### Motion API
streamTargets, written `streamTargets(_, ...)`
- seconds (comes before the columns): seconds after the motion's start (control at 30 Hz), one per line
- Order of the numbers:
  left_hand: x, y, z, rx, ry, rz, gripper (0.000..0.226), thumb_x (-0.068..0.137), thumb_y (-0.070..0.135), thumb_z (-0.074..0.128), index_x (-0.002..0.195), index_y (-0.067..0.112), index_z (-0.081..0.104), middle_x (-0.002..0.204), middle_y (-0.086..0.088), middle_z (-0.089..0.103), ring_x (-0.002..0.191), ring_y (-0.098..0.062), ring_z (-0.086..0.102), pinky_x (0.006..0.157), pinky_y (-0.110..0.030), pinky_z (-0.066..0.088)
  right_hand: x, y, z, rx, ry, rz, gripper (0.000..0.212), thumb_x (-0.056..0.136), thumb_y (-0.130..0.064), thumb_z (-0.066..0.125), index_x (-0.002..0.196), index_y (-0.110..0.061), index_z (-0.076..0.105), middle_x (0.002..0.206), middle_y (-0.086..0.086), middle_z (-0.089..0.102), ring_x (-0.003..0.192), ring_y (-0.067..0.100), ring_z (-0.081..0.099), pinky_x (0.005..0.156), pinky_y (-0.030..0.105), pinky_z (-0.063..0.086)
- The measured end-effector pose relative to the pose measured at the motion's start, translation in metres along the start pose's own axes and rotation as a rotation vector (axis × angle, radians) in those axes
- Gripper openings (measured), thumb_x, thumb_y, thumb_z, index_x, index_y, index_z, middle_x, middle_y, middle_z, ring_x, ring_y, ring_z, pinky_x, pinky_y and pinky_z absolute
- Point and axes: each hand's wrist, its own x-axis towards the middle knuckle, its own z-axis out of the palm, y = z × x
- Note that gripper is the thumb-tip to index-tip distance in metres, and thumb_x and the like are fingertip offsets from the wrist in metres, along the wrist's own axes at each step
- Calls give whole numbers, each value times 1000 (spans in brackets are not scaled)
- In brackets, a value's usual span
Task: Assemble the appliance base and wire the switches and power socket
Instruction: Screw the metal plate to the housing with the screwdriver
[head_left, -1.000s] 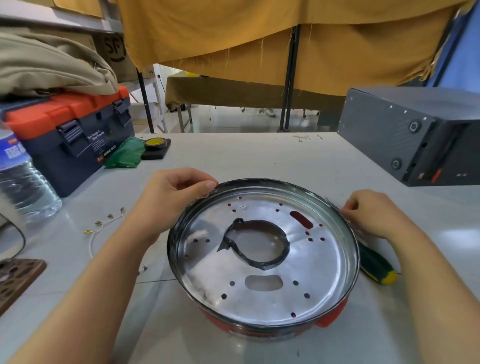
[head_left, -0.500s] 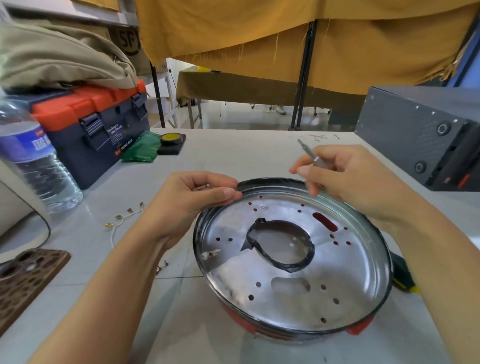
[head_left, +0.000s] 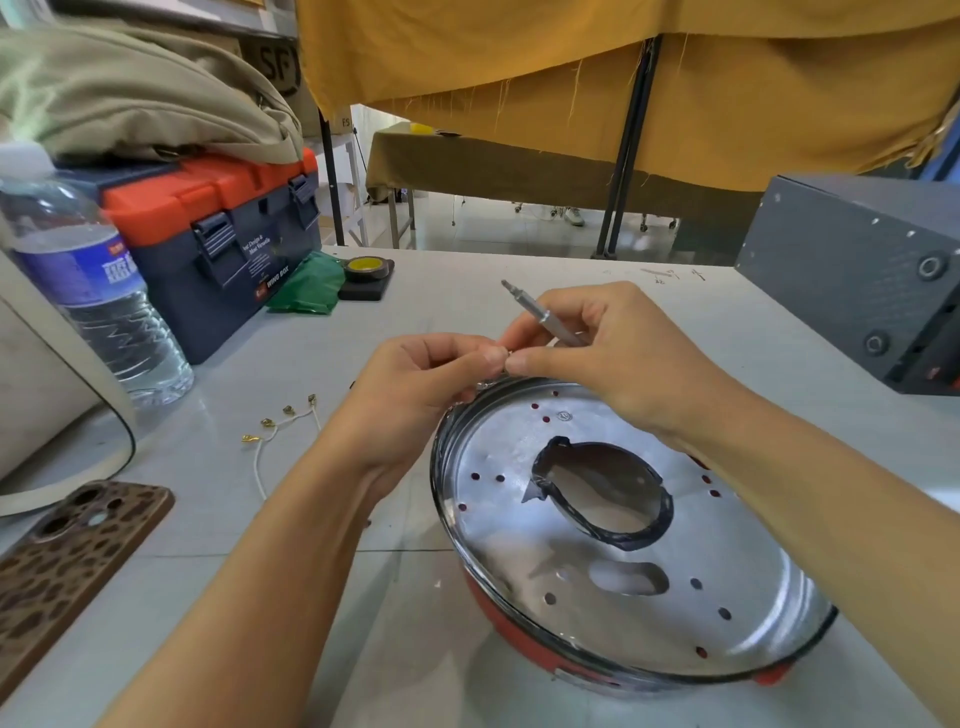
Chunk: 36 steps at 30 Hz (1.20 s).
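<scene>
The base (head_left: 631, 525) sits on the worktop (head_left: 467, 306), near and right, its perforated metal plate up and a red shell showing under the rim. Above its far-left rim the two hands meet. The left hand (head_left: 415, 384) has its fingers (head_left: 491, 356) pinched together on something very small, probably a screw, though it is too small to tell. The right hand (head_left: 597, 353) pinches toward the same spot with thumb and forefinger, while its other fingers are closed round a screwdriver (head_left: 540, 314) whose tip points far and left, away from the work.

The main risk, as I judge it, is dropping the small part: it is passing between two fingertip grips, and a slip would send it through one of the plate's holes or off across the worktop. The right hand, busy with the screwdriver, has little grip to spare. The wires (head_left: 275, 431) with brass terminals lie left of the base, untouched.
</scene>
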Motion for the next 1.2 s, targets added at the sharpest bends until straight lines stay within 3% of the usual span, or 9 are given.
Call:
streamTargets(0.13,0,1,1,-50,9,-25,27,63,31,69,74,7,73,80,-11,67,77,-16,54,63,-14,47,2,0,1,-20,25,-10,3,79,-15,73,79,-18,73,65,-10,67,67,5,63,68,14,51)
streamTargets(0.27,-1,5,-17,204,43,-19,25,66,35,72,83,17,75,90,-4,74,84,-11,64,76,-21,49,2,5,-1,-45,-71,42,3,79,-19,74,76,-20,72,71,-3,69,66,9,61,67,17,50)
streamTargets(0.33,-3,3,-27,346,54,-47,19,70,28,76,87,20,72,87,7,74,82,-3,67,72,-14,50,0,8,0,-77,-161,84,3,80,-20,73,77,-20,71,72,-4,70,68,14,61,70,24,52)
streamTargets(0.43,-7,-5,-34,506,7,-163,30,70,29,79,97,27,67,95,9,70,85,-3,66,76,-19,49,-3,10,4,-142,-306,118,5,85,-23,68,80,-23,68,79,-9,74,79,23,64,82,43,50)
streamTargets(0.5,-7,-8,-33,579,-13,-211,32,72,29,78,100,27,64,92,8,65,73,-5,63,64,-16,47,-5,10,7,-181,-389,137,5,86,-24,66,82,-23,67,81,-11,74,72,22,62,83,44,50)
streamTargets(0.63,-6,-10,-30,566,-62,-285,27,81,19,71,104,9,61,65,-2,61,43,-8,53,41,-17,42,-7,14,6,-294,-462,160,6,88,-23,63,85,-19,65,76,-13,74,70,14,65,76,35,51)
streamTargets(0.77,-4,-11,-27,484,-57,-271,26,84,12,67,107,1,60,71,-16,64,38,-14,54,38,-19,43,-11,18,3,-419,-497,167,8,88,-24,60,80,-23,61,69,-12,72,67,7,64,67,27,51)
streamTargets(0.97,-2,-15,-20,367,36,-189,14,81,10,69,93,11,61,52,-3,57,35,-14,52,39,-19,44,-16,24,-5,-557,-420,146,11,88,-33,59,77,-31,57,69,-14,68,67,3,60,65,21,47)
streamTargets(1.2,-3,-16,-23,338,-8,-202,23,82,7,69,102,12,60,43,4,56,35,-14,54,39,-18,44,-20,25,-2,-529,-425,155,12,88,-30,59,76,-29,58,60,-17,65,55,1,54,57,14,41)
